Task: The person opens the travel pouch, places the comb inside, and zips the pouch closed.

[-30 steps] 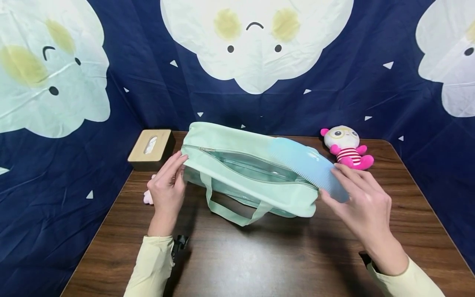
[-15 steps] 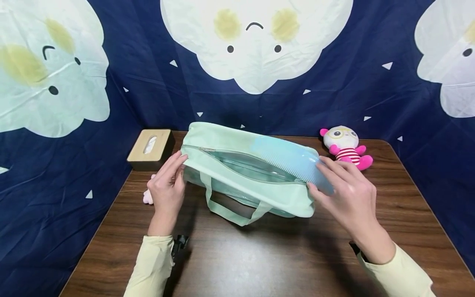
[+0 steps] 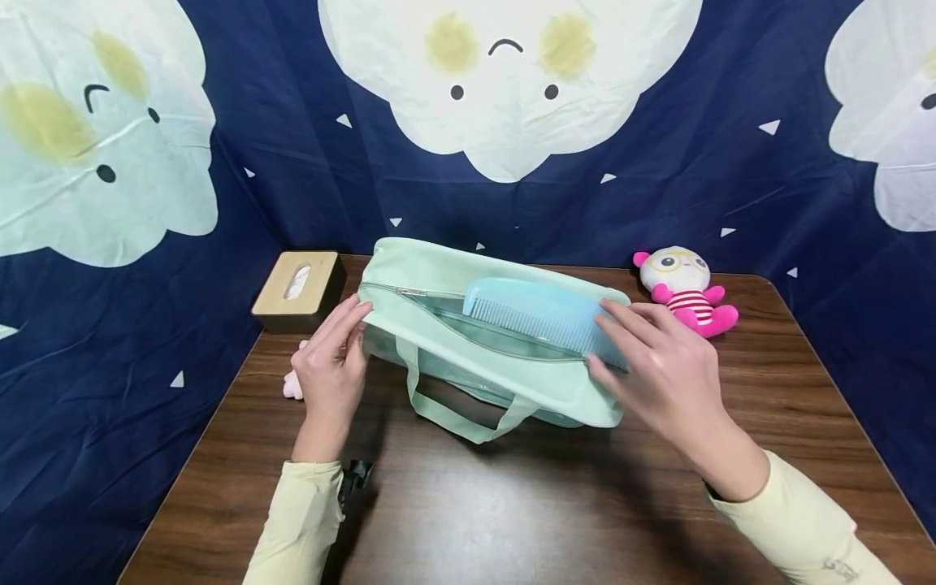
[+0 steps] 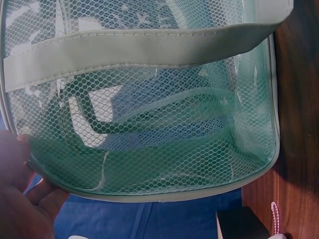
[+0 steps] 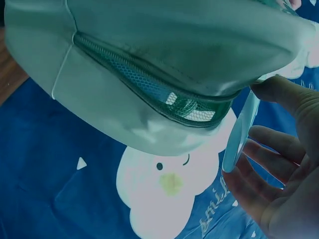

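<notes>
A mint-green bag (image 3: 468, 337) with a half-parted zipper stands on the table; the left wrist view shows its clear mesh side (image 4: 164, 109) and strap. My left hand (image 3: 331, 370) grips the bag's left end by its edge; its fingertips also show on the bag's rim at the left wrist view's left side. My right hand (image 3: 665, 374) pinches a light blue comb (image 3: 534, 309) by its right end, teeth toward me, over the bag's opening. In the right wrist view the comb (image 5: 241, 132) is seen edge-on between thumb and fingers, beside the bag's top.
A wood-topped tissue box (image 3: 296, 284) stands at the table's back left, with a small pink item (image 3: 292, 385) in front of it, partly behind my left hand. A pink and white plush toy (image 3: 683, 288) sits at the back right. Blue cloth with white clouds hangs behind.
My right hand has moved left with the comb, from beyond the bag's right end to over its opening. The left hand and the bag have stayed nearly still.
</notes>
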### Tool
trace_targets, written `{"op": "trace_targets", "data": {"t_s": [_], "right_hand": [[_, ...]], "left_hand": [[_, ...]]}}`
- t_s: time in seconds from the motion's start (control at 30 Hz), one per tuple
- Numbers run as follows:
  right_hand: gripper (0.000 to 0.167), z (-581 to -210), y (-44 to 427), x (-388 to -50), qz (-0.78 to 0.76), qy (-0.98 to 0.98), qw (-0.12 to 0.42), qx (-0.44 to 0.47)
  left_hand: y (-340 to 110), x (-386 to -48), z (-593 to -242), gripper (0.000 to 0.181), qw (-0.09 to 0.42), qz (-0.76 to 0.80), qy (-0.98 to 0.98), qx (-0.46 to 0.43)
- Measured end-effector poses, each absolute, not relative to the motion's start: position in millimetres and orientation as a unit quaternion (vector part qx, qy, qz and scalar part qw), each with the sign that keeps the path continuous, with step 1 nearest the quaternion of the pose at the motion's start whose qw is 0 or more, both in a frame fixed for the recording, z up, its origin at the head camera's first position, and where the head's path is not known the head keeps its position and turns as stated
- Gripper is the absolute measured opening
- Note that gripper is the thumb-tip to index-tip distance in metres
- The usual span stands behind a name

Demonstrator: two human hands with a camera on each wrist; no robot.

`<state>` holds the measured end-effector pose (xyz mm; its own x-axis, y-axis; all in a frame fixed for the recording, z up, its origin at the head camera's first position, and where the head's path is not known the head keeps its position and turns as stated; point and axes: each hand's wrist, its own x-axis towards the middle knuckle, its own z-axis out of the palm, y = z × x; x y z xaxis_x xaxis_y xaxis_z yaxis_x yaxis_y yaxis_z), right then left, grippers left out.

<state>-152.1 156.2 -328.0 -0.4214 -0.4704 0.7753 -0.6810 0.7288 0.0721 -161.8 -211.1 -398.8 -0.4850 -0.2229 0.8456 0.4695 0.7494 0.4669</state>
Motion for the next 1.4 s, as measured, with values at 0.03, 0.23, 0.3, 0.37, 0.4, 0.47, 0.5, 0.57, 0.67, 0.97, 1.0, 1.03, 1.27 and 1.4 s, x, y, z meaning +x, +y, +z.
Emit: {"op": "trace_targets", "data": {"t_s": [0.03,0.23,0.3,0.37,0.4,0.47,0.5,0.57,0.67,0.97,1.0,1.03,1.27,1.4], "right_hand": [[0.041,-327,155,-153,0.127,-0.831,0.413,0.350],[0.046,-324,150,-158,0.113,-0.822,0.416,0.372],[0.044,-323,147,-159,0.105,-0.822,0.414,0.377],[0.041,-323,145,-161,0.096,-0.821,0.413,0.382],[0.039,-323,144,-162,0.093,-0.821,0.412,0.385],[0.038,-322,141,-163,0.086,-0.820,0.409,0.391],[0.038,-322,140,-164,0.082,-0.820,0.406,0.394],[0.039,-321,138,-166,0.073,-0.821,0.399,0.401],[0.039,-320,134,-169,0.059,-0.824,0.387,0.410],[0.030,-322,126,-177,0.042,-0.828,0.373,0.417],[0.030,-322,126,-177,0.040,-0.829,0.371,0.417],[0.031,-322,125,-178,0.039,-0.830,0.369,0.417],[0.031,-322,119,-180,0.026,-0.835,0.349,0.424],[0.031,-322,115,-181,0.022,-0.840,0.338,0.425]], "left_hand": [[-211,-162,-399,0.021,0.503,-0.343,-0.790,-0.079],[-210,-163,-398,0.021,0.501,-0.342,-0.791,-0.080],[-210,-163,-398,0.021,0.501,-0.345,-0.789,-0.080],[-210,-163,-399,0.021,0.505,-0.342,-0.788,-0.083],[-209,-163,-399,0.021,0.505,-0.343,-0.788,-0.084],[-209,-163,-399,0.021,0.503,-0.344,-0.788,-0.086],[-209,-163,-399,0.021,0.501,-0.344,-0.790,-0.087],[-209,-163,-399,0.021,0.498,-0.347,-0.790,-0.086],[-209,-164,-399,0.021,0.498,-0.347,-0.790,-0.084],[-210,-163,-399,0.021,0.496,-0.346,-0.792,-0.077],[-210,-163,-399,0.021,0.496,-0.347,-0.793,-0.075],[-210,-163,-399,0.021,0.495,-0.347,-0.793,-0.074],[-210,-162,-398,0.020,0.496,-0.349,-0.791,-0.075],[-210,-162,-398,0.020,0.492,-0.348,-0.794,-0.077]]}}
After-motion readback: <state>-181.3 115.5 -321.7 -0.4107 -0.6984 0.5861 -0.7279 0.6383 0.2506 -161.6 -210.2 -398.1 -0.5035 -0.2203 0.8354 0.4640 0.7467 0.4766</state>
